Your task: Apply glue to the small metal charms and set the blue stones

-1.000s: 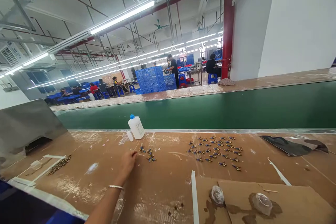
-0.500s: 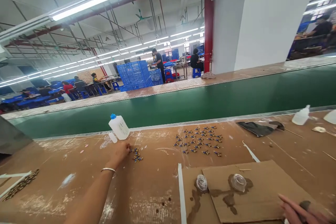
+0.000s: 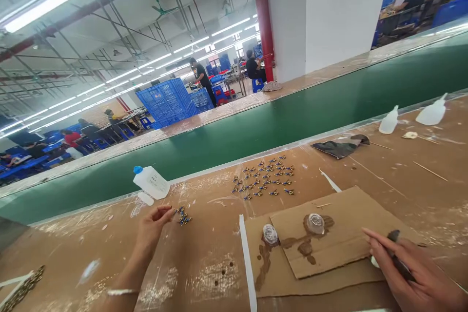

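Green belt (image 3: pixel 292 117) runs along the far side of the tabletop (image 3: pixel 420 195), left to right, tilted in view. Tabletop brown, streaked with glue marks and tape.

Cardboard sheet (image 3: pixel 340 243) near right of centre, stained dark; two small clear cups (image 3: pixel 315 223) stand on it, side by side. White strip (image 3: pixel 246 258) lies just left of the cardboard.

White bottle (image 3: pixel 151 183) with blue cap lies tipped at far left, close to the belt edge. Two more squeeze bottles (image 3: pixel 388 121) at far right. Dark cloth (image 3: pixel 340 146) between them and the centre.

Large patch of small blue-and-gold pieces (image 3: pixel 265 179) laid in rows, centre, far of the cardboard. Smaller cluster of the same pieces (image 3: pixel 182 215) to the left, just near of the white bottle.

Left hand (image 3: pixel 151 226) beside that smaller cluster, thumb and forefinger pinched close at its left edge; cannot tell whether a piece is in the grip. Bangle on the wrist.

Right hand (image 3: pixel 417 273) at near right corner, fingers wrapped round a thin dark stick (image 3: pixel 398 258), resting by the cardboard's right edge.
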A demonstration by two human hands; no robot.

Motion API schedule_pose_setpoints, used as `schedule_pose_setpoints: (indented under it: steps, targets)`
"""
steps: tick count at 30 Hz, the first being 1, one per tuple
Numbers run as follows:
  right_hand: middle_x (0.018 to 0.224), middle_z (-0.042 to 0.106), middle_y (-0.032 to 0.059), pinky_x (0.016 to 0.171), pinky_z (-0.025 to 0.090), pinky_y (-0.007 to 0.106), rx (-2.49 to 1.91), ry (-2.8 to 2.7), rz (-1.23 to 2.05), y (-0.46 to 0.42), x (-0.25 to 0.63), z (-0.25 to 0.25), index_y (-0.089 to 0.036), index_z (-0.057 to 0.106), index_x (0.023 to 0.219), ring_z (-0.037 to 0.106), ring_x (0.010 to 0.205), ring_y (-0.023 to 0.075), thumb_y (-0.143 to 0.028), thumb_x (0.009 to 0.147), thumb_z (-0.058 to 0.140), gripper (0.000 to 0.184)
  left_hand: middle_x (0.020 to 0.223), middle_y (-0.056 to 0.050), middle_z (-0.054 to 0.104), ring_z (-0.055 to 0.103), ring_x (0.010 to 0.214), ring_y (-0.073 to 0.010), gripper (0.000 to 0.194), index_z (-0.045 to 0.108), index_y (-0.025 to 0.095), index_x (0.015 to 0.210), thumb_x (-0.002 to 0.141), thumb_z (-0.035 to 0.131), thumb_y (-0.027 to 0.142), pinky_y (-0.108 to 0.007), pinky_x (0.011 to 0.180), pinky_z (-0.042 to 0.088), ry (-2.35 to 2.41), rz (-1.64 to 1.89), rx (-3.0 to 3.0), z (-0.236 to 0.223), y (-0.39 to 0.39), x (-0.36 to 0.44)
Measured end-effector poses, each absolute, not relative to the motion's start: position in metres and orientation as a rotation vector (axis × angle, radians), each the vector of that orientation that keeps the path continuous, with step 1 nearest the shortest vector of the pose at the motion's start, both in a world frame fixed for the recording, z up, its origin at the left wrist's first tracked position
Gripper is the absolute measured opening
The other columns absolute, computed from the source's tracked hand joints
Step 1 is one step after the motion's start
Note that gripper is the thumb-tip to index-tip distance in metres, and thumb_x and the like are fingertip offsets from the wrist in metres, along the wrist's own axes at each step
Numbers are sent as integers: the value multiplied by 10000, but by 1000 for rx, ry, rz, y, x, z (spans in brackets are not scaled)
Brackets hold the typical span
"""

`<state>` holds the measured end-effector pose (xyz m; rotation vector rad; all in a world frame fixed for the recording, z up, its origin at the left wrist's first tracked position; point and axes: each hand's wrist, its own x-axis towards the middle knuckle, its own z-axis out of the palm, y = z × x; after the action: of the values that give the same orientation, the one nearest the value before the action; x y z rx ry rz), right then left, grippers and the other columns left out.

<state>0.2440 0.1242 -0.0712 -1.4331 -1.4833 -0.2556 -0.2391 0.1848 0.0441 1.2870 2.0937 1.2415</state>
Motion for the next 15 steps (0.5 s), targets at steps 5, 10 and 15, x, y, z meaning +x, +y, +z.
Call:
schedule_pose_setpoints:
  steps: [5,10,15]
  targets:
    - [867,617,5,696,438,219,-1397,-1519,-311,126,242,-61,-202,625,1050,590,733,94,-351,937,456,252,591,-9,650,599,600,-134,480,710,152,784,479,826,504,-263,669,518,1752,1281,1162,57,158,-166]
    - [827,604,6,664,435,187,-1346,-1452,-270,128,241,-54,-204,633,1030,582,710,80,-247,911,515,174,431,32,560,655,630,-161,401,729,177,719,433,881,413,-259,753,530,1580,1232,909,59,146,-109]
    - [771,567,12,633,449,184,-1318,-1408,-221,128,240,-47,-196,631,1031,555,678,83,-163,898,503,188,464,22,589,660,649,-175,396,725,195,699,447,862,469,-251,724,534,1646,1086,1067,64,147,-68]
